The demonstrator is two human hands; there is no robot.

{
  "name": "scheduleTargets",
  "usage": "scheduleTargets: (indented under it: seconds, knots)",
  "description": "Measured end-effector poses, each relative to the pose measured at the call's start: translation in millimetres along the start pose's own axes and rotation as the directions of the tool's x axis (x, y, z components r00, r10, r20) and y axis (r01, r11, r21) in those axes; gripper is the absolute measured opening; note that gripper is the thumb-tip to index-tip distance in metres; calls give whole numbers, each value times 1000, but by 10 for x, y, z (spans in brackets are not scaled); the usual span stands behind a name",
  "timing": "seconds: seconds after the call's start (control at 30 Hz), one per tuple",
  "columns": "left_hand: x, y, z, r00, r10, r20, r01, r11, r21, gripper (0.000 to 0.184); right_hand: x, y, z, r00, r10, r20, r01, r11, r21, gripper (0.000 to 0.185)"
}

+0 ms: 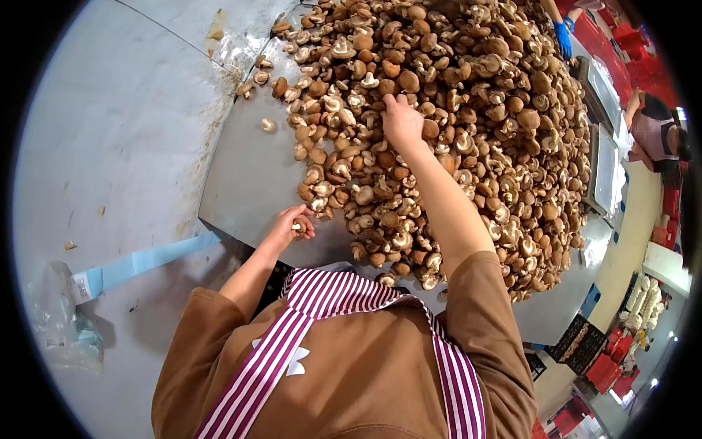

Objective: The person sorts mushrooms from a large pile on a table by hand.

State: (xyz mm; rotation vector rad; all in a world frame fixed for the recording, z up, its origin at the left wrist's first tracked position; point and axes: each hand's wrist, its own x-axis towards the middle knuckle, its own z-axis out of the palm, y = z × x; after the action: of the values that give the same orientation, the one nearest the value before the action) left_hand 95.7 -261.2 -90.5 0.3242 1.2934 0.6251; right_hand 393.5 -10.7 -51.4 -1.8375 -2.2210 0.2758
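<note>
A large heap of brown mushrooms (504, 146) with pale stems covers much of a grey metal table (241, 168). Near the table's front left edge, my left hand (292, 225) has its fingers curled round a small mushroom (297, 227), whose pale stem shows. My right hand (402, 123) reaches over the upper middle of the heap. Its fingers point down and touch the mushrooms; their tips are partly hidden, so what they hold, if anything, cannot be made out.
A few loose mushrooms (269, 125) lie left of the heap. Metal trays (604, 168) stand at the right edge. A blue-gloved hand (563, 38) is at the top right, another person (654, 133) farther right. A clear plastic bag (69, 325) lies lower left.
</note>
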Motion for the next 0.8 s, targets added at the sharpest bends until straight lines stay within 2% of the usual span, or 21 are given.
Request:
scheduleTargets:
  seconds: [0.03, 0.1, 0.13, 0.2, 0.27, 0.37, 0.43, 0.5, 0.53, 0.6, 0.7, 0.8]
  knots:
    - [-6, -6, 1, 1000, 4, 1, -4, 1000, -4, 39, -41, 52, 3, 993, -9, -118, 19, 996, 91, 19]
    - [-57, 27, 82, 1000, 9, 0, -9, 1000, -12, 37, -126, 96, -60, 986, 53, -156, -30, 988, 149, 17]
    - [-94, 25, 136, 997, 49, 60, -50, 999, 4, 35, -193, 121, -86, 983, 26, -180, 8, 983, 185, 17]
    - [-193, 103, 333, 989, 85, 120, -88, 996, 14, 33, -307, 117, -155, 987, 14, -160, 16, 982, 186, 17]
    - [-255, 210, 544, 944, 107, 313, -130, 990, 54, 29, -321, 85, -180, 994, 11, -112, 10, 983, 184, 21]
    - [-218, 277, 777, 940, 112, 322, -122, 992, 10, 27, -182, -12, -132, 986, -54, -161, 90, 970, 227, 25]
    - [-181, 323, 841, 936, 98, 337, -99, 995, -12, 26, -24, -113, -112, 996, -85, 21, 82, 988, 134, 33]
    - [-166, 376, 880, 935, 106, 339, -118, 993, 15, 26, 110, -193, 3, 986, -34, 165, 25, 998, 58, 31]
    - [-184, 396, 894, 938, 108, 330, -119, 993, 11, 28, 162, -208, 47, 986, -36, 163, 26, 998, 60, 31]
    - [-182, 393, 868, 935, 107, 337, -112, 994, -5, 29, 252, -246, 89, 964, 30, 266, -22, 999, -30, 25]
    - [-185, 345, 836, 933, 112, 342, -105, 994, -40, 32, 285, -252, 99, 960, 49, 276, -20, 994, -105, 22]
    - [-198, 293, 849, 927, 112, 357, -100, 994, -53, 35, 262, -232, 125, 975, 52, 217, -29, 994, -108, 20]
